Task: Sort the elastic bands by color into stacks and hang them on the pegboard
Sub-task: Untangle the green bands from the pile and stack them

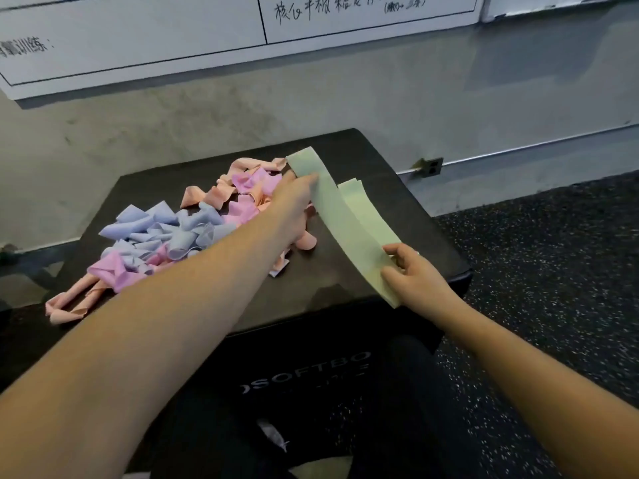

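Unsorted blue, pink and peach bands (179, 229) lie heaped at the left of the black surface (408, 216). The left hand (294, 202) pinches the far end of a green band (332, 209). The right hand (413, 274) grips its near end, likely to lay it flat on the green stack (366, 209) at right.

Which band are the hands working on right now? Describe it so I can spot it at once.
On the black box, right of the tangled heap, lies a flat pale green band. The left hand holds its far end, the right hand its near end. It is green and smoothed out, unlike the crumpled others.
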